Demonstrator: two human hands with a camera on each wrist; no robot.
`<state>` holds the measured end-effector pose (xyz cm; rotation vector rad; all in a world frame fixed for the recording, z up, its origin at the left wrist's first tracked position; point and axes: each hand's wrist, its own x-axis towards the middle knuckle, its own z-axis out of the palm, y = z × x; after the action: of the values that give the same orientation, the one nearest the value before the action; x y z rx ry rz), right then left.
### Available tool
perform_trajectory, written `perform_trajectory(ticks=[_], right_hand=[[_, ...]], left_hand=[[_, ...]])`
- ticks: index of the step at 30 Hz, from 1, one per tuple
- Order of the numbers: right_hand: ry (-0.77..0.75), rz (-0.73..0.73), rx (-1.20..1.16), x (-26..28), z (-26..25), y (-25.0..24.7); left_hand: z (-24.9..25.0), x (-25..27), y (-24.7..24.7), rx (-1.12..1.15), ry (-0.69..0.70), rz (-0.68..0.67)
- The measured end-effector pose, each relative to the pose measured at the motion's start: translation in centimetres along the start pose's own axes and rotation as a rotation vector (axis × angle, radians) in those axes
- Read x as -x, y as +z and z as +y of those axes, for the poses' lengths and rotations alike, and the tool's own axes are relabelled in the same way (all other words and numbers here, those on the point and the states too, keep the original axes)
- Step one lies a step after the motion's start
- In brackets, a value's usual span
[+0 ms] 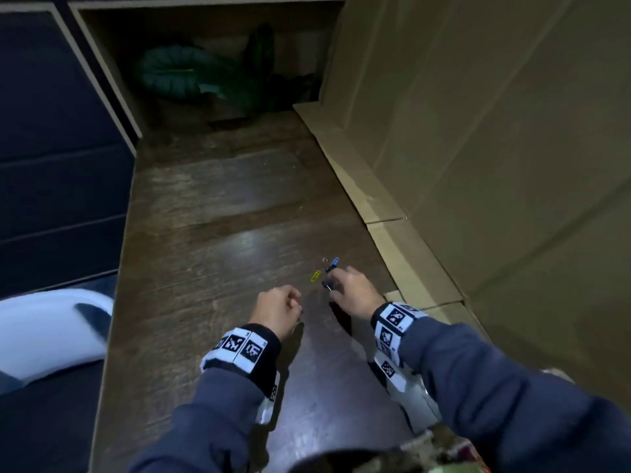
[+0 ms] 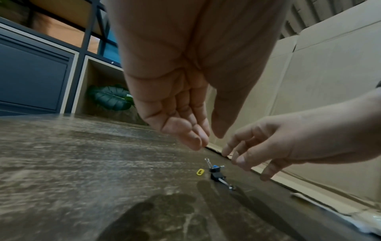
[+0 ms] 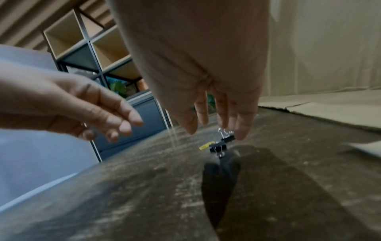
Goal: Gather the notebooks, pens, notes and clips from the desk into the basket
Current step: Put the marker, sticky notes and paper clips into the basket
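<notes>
Here my right hand (image 1: 355,292) hovers, grip loose, over two black binder clips (image 2: 216,172) and a yellow paper clip (image 1: 315,275) near the desk's (image 1: 211,233) right edge; left hand (image 1: 278,307) slack, empty.

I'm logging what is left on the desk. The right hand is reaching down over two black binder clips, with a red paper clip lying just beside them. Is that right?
Not quite: the paper clip beside the two black binder clips is yellow, not red, as the head view shows. The rest holds: the right hand reaches down over the clips on the desk.
</notes>
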<state>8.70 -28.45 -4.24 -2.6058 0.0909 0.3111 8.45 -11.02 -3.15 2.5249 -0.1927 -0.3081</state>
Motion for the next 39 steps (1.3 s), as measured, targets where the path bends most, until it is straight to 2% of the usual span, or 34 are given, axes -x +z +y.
perform_trajectory(ticks=[8, 13, 17, 21, 25, 28, 31, 35, 39], right_hand=[[0.032, 0.037, 0.128, -4.2, 1.2, 4.0], [0.069, 0.018, 0.168, -3.5, 1.6, 3.3], [0.083, 0.001, 0.155, -1.4, 1.3, 0.8], [-0.002, 0.083, 0.108, 2.6, 0.2, -3.5], [-0.054, 0.181, 0.030, 8.2, -0.5, -7.7], [-0.034, 0.195, -0.039, 12.9, 0.0, -9.6], [-0.016, 0.152, -0.172, 17.9, 0.8, -10.0], [0.012, 0.014, -0.317, 23.3, 2.4, -8.4], [-0.034, -0.138, -0.337, 26.5, 3.7, -4.9]], left_hand=[[-1.2, -6.1, 1.1, 0.061, -0.012, 0.092], [0.1, -9.4, 2.8, 0.073, -0.039, 0.023], [1.3, -11.5, 4.1, -0.022, -0.065, -0.049], [1.9, -12.6, 5.3, -0.165, -0.126, -0.146], [2.2, -12.8, 6.6, -0.239, -0.154, -0.115], [2.4, -12.4, 7.0, -0.279, -0.125, -0.107], [2.4, -12.1, 6.9, -0.267, -0.127, -0.110], [2.4, -11.2, 6.3, -0.233, -0.111, -0.134], [3.3, -8.5, 4.3, -0.154, -0.040, -0.060]])
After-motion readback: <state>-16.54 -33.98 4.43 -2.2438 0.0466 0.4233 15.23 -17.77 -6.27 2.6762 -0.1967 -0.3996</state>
